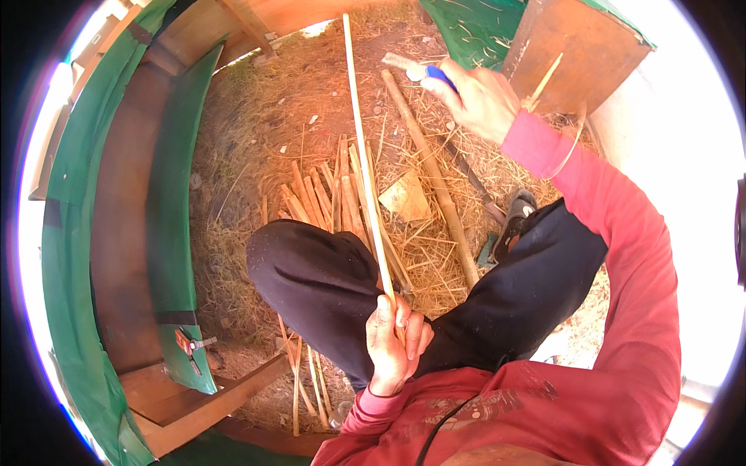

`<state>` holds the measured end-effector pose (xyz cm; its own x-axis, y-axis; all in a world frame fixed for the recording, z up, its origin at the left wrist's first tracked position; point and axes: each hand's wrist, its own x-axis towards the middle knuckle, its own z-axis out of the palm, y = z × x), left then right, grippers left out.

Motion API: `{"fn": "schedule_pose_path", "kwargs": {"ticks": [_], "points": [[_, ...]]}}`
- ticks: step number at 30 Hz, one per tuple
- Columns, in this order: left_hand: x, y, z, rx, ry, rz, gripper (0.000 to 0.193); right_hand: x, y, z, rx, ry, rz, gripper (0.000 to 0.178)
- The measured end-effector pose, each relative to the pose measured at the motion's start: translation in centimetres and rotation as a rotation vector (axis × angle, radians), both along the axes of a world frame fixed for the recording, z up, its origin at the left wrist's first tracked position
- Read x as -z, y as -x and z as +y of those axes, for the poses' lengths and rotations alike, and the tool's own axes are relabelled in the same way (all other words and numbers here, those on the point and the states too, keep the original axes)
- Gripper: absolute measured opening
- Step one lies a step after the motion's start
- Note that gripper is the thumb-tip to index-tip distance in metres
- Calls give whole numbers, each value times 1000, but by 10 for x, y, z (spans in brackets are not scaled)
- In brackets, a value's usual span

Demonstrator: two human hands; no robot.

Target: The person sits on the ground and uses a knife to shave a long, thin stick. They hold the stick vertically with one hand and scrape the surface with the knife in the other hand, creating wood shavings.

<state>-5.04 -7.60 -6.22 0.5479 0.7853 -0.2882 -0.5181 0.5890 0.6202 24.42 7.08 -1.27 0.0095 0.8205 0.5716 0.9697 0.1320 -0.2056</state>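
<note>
My left hand [398, 343] is closed around the lower end of a long, pale strip of split bamboo [362, 147], near my lap. The strip rises away from me between my knees, over the ground. Up and to the right, my right hand [483, 102] grips a blue-handled knife [440, 77], its blade pointing left. The knife is apart from the strip. Thin pale slivers [546, 78] show beside my right wrist, and one curls along the red sleeve.
Beyond my left knee lies a bunch of split bamboo pieces [342, 186]. A thick bamboo pole [431, 167] and a flat tan piece [406, 197] rest on straw-covered ground. Green-covered wooden panels [175, 194] stand at the left; a wooden box [571, 54] stands at the far right.
</note>
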Motion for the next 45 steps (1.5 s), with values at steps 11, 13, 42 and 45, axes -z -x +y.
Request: {"fn": "schedule_pose_path", "kwargs": {"ticks": [11,13,42,45], "points": [[7,-8,-17,-48,-201,36,37,16,46,-28,-507,-34,-53,38],[7,-10,-24,-14,-230,38,37,12,38,-23,-345,45,-35,34],[62,-9,-31,202,-404,498,34,-28,-19,-20,-217,193,1442,28],[63,-12,-31,233,-414,563,35,-31,-11,-19,-266,124,1208,33]]}}
